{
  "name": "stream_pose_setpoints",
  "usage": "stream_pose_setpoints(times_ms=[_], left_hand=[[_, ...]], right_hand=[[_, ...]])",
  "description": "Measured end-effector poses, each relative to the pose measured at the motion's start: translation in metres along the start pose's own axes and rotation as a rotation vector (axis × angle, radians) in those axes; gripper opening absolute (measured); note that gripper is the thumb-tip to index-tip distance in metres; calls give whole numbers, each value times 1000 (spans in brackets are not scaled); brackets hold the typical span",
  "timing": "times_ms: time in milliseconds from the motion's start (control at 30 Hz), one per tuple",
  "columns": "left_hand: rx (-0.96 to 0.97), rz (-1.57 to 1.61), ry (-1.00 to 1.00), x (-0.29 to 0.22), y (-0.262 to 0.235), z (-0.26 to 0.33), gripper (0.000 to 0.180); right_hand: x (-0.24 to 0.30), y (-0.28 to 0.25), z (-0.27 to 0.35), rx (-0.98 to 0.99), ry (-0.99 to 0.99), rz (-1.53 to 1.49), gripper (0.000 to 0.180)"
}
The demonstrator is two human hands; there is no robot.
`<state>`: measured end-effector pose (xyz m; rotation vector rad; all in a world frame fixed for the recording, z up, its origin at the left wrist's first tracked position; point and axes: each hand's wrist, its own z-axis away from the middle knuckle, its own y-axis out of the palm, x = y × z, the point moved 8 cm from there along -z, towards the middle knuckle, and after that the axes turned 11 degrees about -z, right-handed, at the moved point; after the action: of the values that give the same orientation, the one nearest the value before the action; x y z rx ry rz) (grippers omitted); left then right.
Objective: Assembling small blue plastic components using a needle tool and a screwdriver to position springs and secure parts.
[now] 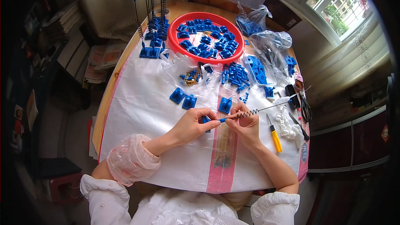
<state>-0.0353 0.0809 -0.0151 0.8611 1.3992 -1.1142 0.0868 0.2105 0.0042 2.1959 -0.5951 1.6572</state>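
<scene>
Between pinches, blue part (223, 120) and dark spring (248, 113) apparently joining: left hand (191, 123) holding part, right hand (246, 128) gripping spring (rod (273, 105) jutting rightward); next push needing straight alignment.

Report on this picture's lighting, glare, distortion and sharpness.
Head view: daylight from the white-framed glass window at upper right, its outer pane partly washed out; head view: fisheye rim black, the pale wooden table edge bowed; head view: the black coiled metal spring at the right hand reasonably sharp, its finest detail too small to judge; head view: far left dim and murky.
</scene>
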Motion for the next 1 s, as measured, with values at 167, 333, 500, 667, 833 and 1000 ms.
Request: stream_pose_setpoints(times_ms=[167,333,500,667,833,1000], left_hand=[[62,18,-15,0,1,0,17],[78,43,-42,0,3,0,18],[94,56,-47,2,3,-1,17],[72,70,-11,3,4,-2,20],[73,100,-27,3,6,-2,19],[75,93,-39,3,5,-1,19]], right_hand=[[2,2,-1,-12,-20,-20,9],[4,2,-1,2,-40,11,9],[5,3,-1,3,-40,-5,9],[6,5,-1,12,-41,-22,9],[7,5,-1,15,-37,-26,8],[6,5,0,21,-51,-25,9]])
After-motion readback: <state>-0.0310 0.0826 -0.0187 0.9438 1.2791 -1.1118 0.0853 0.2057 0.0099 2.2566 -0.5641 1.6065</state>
